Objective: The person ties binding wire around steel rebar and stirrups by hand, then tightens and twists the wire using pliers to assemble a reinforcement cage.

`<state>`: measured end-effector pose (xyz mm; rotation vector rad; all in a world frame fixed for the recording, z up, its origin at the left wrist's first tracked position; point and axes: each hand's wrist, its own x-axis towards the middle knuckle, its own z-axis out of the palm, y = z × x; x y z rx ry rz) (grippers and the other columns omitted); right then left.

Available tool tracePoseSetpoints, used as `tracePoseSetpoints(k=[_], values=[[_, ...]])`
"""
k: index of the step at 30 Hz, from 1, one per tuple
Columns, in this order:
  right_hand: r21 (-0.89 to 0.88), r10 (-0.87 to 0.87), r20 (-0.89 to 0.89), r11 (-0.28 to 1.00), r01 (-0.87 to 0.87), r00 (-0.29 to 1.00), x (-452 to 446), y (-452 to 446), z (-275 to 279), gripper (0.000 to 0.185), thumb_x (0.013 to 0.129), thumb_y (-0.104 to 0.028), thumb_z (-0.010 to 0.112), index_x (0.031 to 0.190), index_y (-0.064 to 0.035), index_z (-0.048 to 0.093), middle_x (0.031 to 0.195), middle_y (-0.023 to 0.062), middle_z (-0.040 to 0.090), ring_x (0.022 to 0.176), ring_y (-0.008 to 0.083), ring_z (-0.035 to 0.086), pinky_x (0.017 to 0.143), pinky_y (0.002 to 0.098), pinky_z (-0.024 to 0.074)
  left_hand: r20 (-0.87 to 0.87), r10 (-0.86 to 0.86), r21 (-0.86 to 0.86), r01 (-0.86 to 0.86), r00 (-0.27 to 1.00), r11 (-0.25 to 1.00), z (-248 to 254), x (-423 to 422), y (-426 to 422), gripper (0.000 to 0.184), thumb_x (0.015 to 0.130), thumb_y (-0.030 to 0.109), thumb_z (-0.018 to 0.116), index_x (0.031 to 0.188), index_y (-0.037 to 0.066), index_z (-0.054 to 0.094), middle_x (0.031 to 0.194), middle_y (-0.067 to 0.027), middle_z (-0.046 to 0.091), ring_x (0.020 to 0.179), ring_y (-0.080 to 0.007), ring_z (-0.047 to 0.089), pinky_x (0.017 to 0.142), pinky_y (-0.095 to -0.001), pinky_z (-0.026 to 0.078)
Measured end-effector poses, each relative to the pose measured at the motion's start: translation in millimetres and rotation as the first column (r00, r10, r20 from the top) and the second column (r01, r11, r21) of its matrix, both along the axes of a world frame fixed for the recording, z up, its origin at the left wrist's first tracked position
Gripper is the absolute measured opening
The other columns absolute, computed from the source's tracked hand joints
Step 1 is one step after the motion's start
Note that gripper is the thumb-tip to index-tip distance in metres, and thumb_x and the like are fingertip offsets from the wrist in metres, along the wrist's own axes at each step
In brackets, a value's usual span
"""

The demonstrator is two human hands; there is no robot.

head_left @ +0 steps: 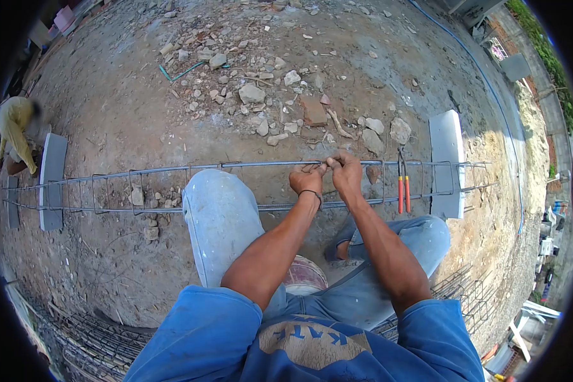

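My left hand (307, 180) and my right hand (346, 175) meet at the far top bar of a long rebar cage (264, 163). Both sets of fingers are closed in a pinch, almost touching each other. A thin dark wire seems to show at the left fingers; what the right fingertips hold is too small to make out. Wire stirrups (131, 191) ring the bars at intervals. To the right, pincers with red handles (401, 188) hang across the far bar. The cage lies on a grey block (447, 165) at right and another grey block (53, 181) at left.
Rubble (252, 94) and a brick piece (314, 111) lie beyond the cage. A person in yellow (16, 127) bends at the far left. A blue hose (484, 67) runs along the right. More rebar cages (89, 347) lie behind me at lower left.
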<state>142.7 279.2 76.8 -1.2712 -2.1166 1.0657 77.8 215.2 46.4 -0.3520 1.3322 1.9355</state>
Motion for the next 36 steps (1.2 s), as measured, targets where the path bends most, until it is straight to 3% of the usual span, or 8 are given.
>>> tracePoseSetpoints(k=[4,11,16,19,22,26,32,36], values=[[-0.348,-0.320,-0.252,0.910,0.223,0.913,-1.5,-11.8,-20.1,0.004,0.086,-0.003,0.069,0.084,0.0015,0.070,0.073,0.0076,0.068,0.069,0.0167,0.063,0.063,0.0336,0.0502,-0.027,-0.038,0.022,0.038,0.999,0.999,-17.5,1.1,-1.2,0.036,0.078,-0.015,0.071,0.110,-0.010,0.055,0.104,-0.0201,0.067,0.092,-0.0256,0.068,0.080,-0.0317,0.058],[-0.717,-0.676,-0.244,0.609,0.340,0.696,-10.5,-30.3,-21.9,0.005,0.095,-0.003,0.060,0.093,0.0003,0.064,0.090,0.0089,0.066,0.075,0.0180,0.065,0.066,0.0320,0.0554,-0.021,-0.161,0.031,0.162,0.987,0.986,-15.5,-2.5,-14.4,0.040,0.078,-0.011,0.073,0.115,-0.008,0.056,0.112,-0.0180,0.067,0.100,-0.0247,0.067,0.084,-0.0327,0.056],[-0.989,-0.895,-0.137,0.148,-0.007,0.424,-5.7,-22.3,-46.6,0.004,0.094,-0.002,0.060,0.098,-0.0022,0.060,0.090,0.0102,0.065,0.076,0.0239,0.066,0.064,0.0373,0.0559,-0.065,-0.159,0.006,0.159,0.985,0.987,-28.5,-5.8,-13.6,0.039,0.077,-0.011,0.073,0.114,-0.008,0.059,0.113,-0.0182,0.067,0.102,-0.0240,0.066,0.085,-0.0312,0.055],[-0.992,-0.847,0.061,-0.108,-0.059,0.527,-5.5,-5.4,-58.8,0.003,0.095,-0.005,0.059,0.096,-0.0036,0.061,0.089,0.0114,0.066,0.075,0.0274,0.067,0.064,0.0412,0.0558,-0.040,-0.155,-0.008,0.155,0.987,0.988,-28.6,-6.2,-11.9,0.040,0.077,-0.011,0.074,0.114,-0.008,0.059,0.113,-0.0183,0.067,0.098,-0.0242,0.067,0.084,-0.0313,0.056],[-0.979,-0.735,0.048,-0.169,-0.115,0.677,-2.5,2.5,-64.4,0.004,0.095,-0.006,0.059,0.096,-0.0042,0.062,0.088,0.0120,0.067,0.075,0.0282,0.067,0.062,0.0451,0.0556,-0.019,-0.136,0.006,0.136,0.991,0.991,-28.5,-6.1,-11.1,0.040,0.077,-0.010,0.075,0.114,-0.008,0.059,0.112,-0.0178,0.067,0.095,-0.0242,0.068,0.082,-0.0315,0.056],[-0.966,-0.686,-0.047,-0.155,-0.208,0.726,-9.8,2.4,-86.9,0.006,0.094,-0.005,0.057,0.094,-0.0025,0.063,0.088,0.0132,0.067,0.074,0.0280,0.067,0.062,0.0430,0.0556,-0.018,-0.129,-0.048,0.128,0.992,0.991,-16.9,-5.5,-11.2,0.039,0.077,-0.013,0.073,0.114,-0.006,0.061,0.110,-0.0181,0.069,0.098,-0.0228,0.067,0.083,-0.0303,0.055],[-0.956,-0.791,-0.212,0.290,0.047,0.574,-20.9,-4.4,-87.8,0.020,0.094,-0.005,0.052,0.108,0.0046,0.063,0.098,0.0173,0.067,0.078,0.0272,0.066,0.069,0.0402,0.0580,-0.041,-0.113,-0.027,0.111,0.993,0.993,-17.0,-5.0,-7.4,0.037,0.078,-0.015,0.071,0.113,-0.007,0.060,0.109,-0.0186,0.069,0.094,-0.0223,0.068,0.077,-0.0289,0.055],[-0.890,-0.700,-0.452,0.311,-0.334,0.553,-9.3,2.4,-83.5,0.033,0.086,0.006,0.048,0.117,0.0097,0.061,0.099,0.0181,0.064,0.084,0.0254,0.064,0.072,0.0334,0.0559,-0.024,-0.132,-0.064,0.130,0.991,0.989,-17.8,-6.4,-6.1,0.037,0.080,-0.013,0.071,0.115,-0.009,0.060,0.114,-0.0208,0.067,0.097,-0.0251,0.067,0.084,-0.0313,0.055]])
